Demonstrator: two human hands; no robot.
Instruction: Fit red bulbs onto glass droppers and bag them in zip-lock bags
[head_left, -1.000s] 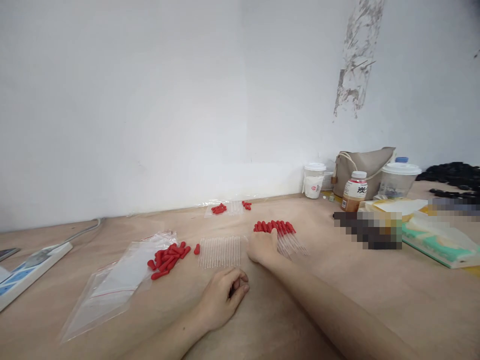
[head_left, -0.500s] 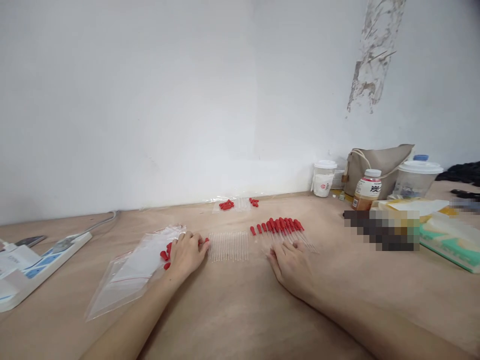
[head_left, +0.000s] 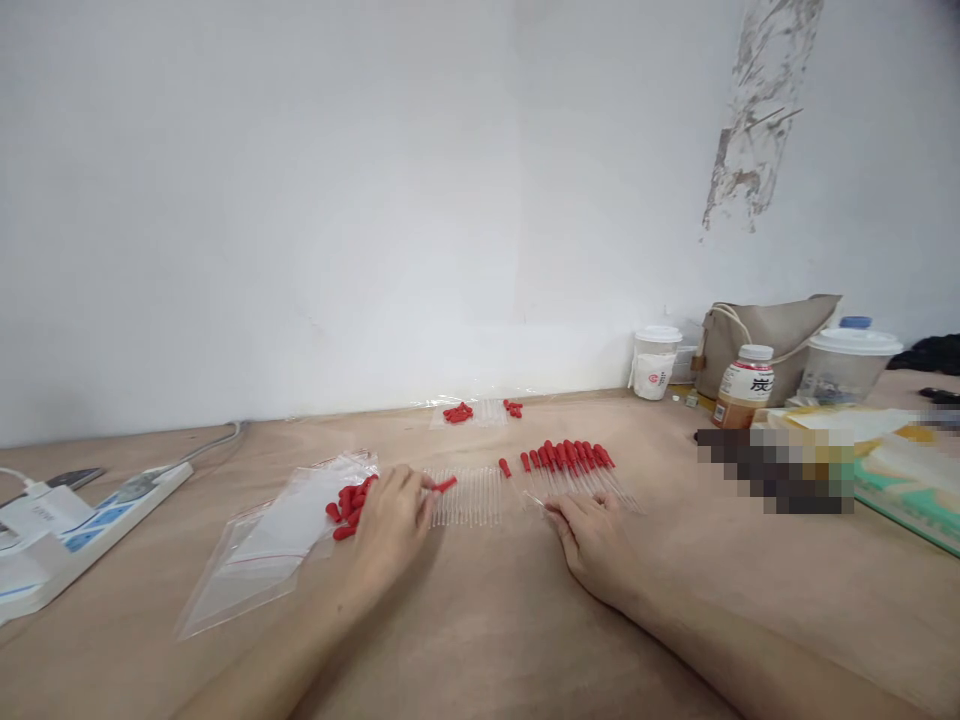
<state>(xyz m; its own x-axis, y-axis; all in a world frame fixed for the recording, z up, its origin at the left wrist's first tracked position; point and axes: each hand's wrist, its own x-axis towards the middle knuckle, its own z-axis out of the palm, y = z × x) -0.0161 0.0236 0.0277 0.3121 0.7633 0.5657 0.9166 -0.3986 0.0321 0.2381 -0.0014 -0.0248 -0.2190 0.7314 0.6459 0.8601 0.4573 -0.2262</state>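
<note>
Bulb (head_left: 445, 486) bright red and elongated

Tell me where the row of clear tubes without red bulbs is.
In the head view, the clear tubes lie near the centre of the table, between the left hand and the right hand.

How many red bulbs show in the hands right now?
1: a red bulb in the left hand, by the row of bare tubes; none shows in the right hand. More may be hidden in either.
</note>
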